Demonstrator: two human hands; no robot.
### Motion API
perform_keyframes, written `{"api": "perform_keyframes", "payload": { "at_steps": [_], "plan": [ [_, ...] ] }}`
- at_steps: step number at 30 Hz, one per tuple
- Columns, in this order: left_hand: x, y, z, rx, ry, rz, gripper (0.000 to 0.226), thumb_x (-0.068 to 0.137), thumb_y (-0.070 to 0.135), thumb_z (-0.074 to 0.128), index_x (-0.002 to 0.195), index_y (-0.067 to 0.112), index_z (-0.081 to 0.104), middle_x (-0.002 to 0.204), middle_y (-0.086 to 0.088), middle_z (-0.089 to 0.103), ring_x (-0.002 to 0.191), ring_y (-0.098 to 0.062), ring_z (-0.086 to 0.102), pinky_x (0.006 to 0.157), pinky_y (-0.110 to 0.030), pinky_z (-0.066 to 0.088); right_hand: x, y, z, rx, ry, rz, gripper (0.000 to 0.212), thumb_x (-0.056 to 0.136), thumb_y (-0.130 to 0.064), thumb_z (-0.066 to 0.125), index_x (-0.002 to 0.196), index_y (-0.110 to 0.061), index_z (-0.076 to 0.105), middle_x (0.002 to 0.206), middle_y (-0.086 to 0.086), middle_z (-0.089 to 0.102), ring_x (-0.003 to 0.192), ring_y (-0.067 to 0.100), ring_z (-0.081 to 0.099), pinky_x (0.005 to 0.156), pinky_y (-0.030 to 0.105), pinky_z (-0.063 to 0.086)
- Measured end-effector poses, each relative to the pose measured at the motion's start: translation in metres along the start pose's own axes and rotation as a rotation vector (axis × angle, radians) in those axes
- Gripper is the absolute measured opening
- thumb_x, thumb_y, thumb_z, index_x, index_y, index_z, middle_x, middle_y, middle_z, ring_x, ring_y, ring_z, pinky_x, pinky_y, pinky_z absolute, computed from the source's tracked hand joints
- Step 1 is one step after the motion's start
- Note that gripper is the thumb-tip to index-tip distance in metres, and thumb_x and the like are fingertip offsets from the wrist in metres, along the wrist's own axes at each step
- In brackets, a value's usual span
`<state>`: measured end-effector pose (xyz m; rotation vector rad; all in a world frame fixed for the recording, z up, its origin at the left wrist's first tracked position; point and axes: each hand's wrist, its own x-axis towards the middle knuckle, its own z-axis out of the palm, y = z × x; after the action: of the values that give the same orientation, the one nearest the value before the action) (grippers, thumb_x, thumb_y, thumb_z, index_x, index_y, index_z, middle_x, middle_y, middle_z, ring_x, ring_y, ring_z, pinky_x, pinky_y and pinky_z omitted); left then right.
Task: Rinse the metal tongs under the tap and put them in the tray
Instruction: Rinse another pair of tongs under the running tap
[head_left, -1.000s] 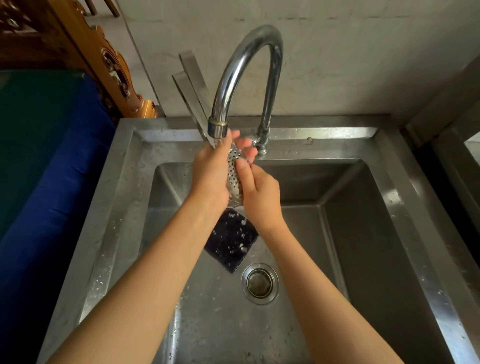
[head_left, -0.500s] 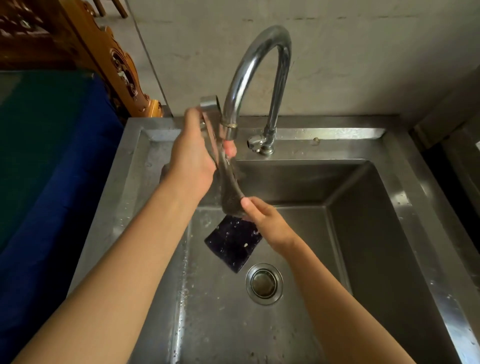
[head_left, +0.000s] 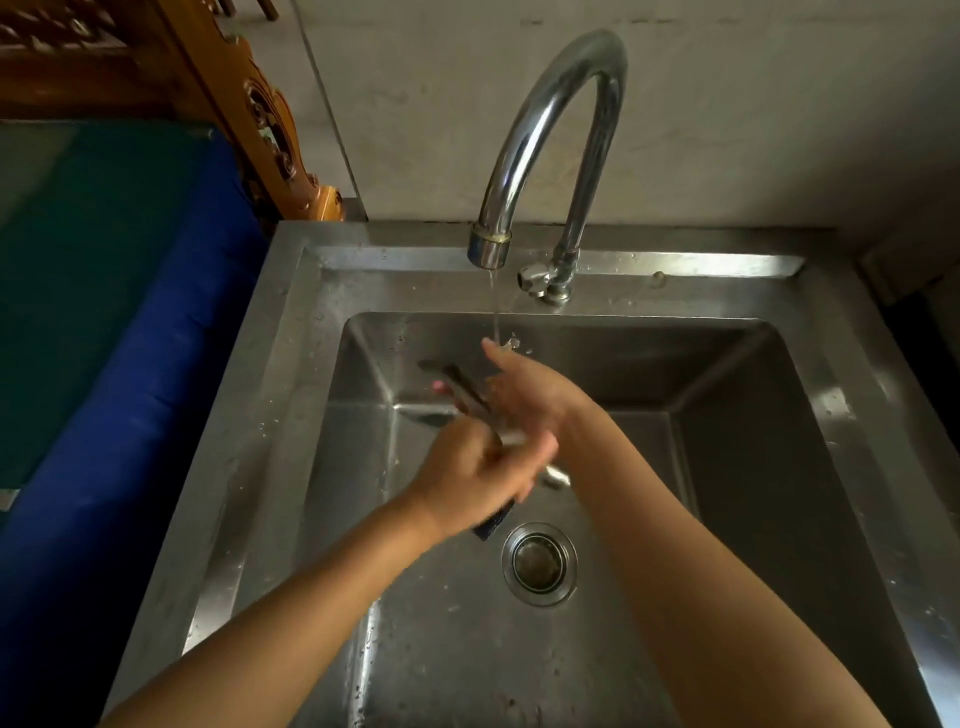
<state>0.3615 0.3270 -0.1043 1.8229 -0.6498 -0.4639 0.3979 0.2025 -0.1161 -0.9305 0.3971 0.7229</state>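
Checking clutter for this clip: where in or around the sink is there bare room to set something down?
Bare sink floor in front of the drain; flat rim either side. Crowded under the tap: left hand, right hand, tongs, dark pad.

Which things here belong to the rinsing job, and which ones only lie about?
For the job: metal tongs, tap, water stream, sink, left hand gripping the tongs, right hand touching them.
Lying about: dark pad in the sink, blue cloth, carved wood.
No tray in view.
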Motion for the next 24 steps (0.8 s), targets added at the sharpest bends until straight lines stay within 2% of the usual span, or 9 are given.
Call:
{"api": "perform_keyframes", "payload": {
  "at_steps": [3,6,8,10,12,14,17,20,24],
  "plan": [
    [-0.013,-0.012,0.000,0.396,-0.156,0.277,0.068,0.088,0.059,0.038,0.062,0.004,0.067,0.065,-0.007,0.069,0.068,-0.020,0.065,0.075,-0.033,0.046,0.004,0.000,0.005,0.233,0.024,-0.096,0.032,0.098,-0.026,0.042,0.088,-0.003,0.063,0.069,0.004,0.067,0.058,0.012,0.064,0.057,0.021,0.055],
    [-0.022,-0.019,-0.006,0.524,-0.158,0.357,0.043,0.090,0.044,0.049,0.079,0.010,0.073,0.096,-0.003,0.073,0.104,-0.016,0.061,0.099,-0.033,0.037,0.008,0.002,0.009,0.401,0.064,-0.208,0.027,0.095,-0.008,0.047,0.075,-0.001,0.063,0.058,0.006,0.060,0.046,0.011,0.057,0.045,0.021,0.051],
    [-0.030,-0.027,-0.010,0.509,-0.179,0.316,0.029,0.089,0.033,0.056,0.104,0.014,0.072,0.129,-0.003,0.059,0.133,-0.017,0.039,0.115,-0.032,0.019,0.010,0.002,0.009,0.384,0.135,-0.335,0.016,0.095,-0.005,0.046,0.082,-0.003,0.055,0.059,0.005,0.054,0.040,0.008,0.046,0.036,0.019,0.040],
    [-0.039,-0.037,-0.014,0.458,-0.139,0.231,0.036,0.089,0.030,0.057,0.121,0.015,0.062,0.148,-0.002,0.034,0.143,-0.015,0.017,0.117,-0.025,0.010,0.009,0.004,0.007,0.360,0.152,-0.446,0.016,0.096,-0.006,0.044,0.081,-0.008,0.050,0.064,0.004,0.048,0.040,0.006,0.039,0.036,0.017,0.032],
    [-0.043,-0.034,-0.020,0.230,0.020,0.018,0.044,0.088,0.034,0.057,0.129,0.019,0.052,0.149,0.009,0.028,0.141,-0.003,0.019,0.113,-0.016,0.019,0.006,0.008,0.004,0.179,0.189,-0.516,0.017,0.097,-0.011,0.044,0.080,-0.010,0.048,0.064,0.003,0.046,0.041,0.008,0.037,0.038,0.018,0.031],
    [-0.036,-0.025,-0.029,-0.189,0.223,-0.203,0.046,0.085,0.037,0.053,0.129,0.027,0.046,0.136,0.019,0.043,0.130,0.000,0.040,0.100,-0.008,0.035,0.004,0.015,0.007,-0.115,0.279,-0.540,0.018,0.097,-0.019,0.046,0.081,-0.010,0.047,0.061,0.003,0.048,0.041,0.010,0.039,0.039,0.021,0.033],
    [-0.003,-0.022,-0.040,-0.594,0.341,-0.245,0.041,0.093,0.028,0.046,0.133,0.018,0.044,0.127,0.002,0.057,0.115,-0.009,0.058,0.097,-0.021,0.046,0.001,0.027,0.020,-0.318,0.350,-0.550,0.030,0.095,-0.030,0.049,0.073,-0.009,0.048,0.049,0.002,0.050,0.032,0.012,0.042,0.034,0.020,0.035],
    [0.036,-0.004,-0.038,-0.815,0.301,-0.315,0.041,0.098,0.029,0.035,0.132,0.006,0.044,0.118,-0.012,0.062,0.112,-0.023,0.060,0.087,-0.026,0.053,-0.003,0.034,0.034,-0.365,0.402,-0.541,0.043,0.094,-0.039,0.049,0.063,-0.009,0.049,0.039,0.002,0.049,0.025,0.014,0.040,0.030,0.018,0.034],
    [0.054,0.006,-0.023,-0.852,0.326,-0.279,0.035,0.100,0.034,0.028,0.119,0.021,0.054,0.103,-0.005,0.072,0.103,-0.021,0.067,0.091,-0.031,0.052,-0.004,0.031,0.042,-0.587,0.707,-0.541,0.055,0.092,-0.052,0.042,0.066,-0.005,0.055,0.050,0.006,0.054,0.043,0.020,0.050,0.044,0.028,0.041]
  ]
}}
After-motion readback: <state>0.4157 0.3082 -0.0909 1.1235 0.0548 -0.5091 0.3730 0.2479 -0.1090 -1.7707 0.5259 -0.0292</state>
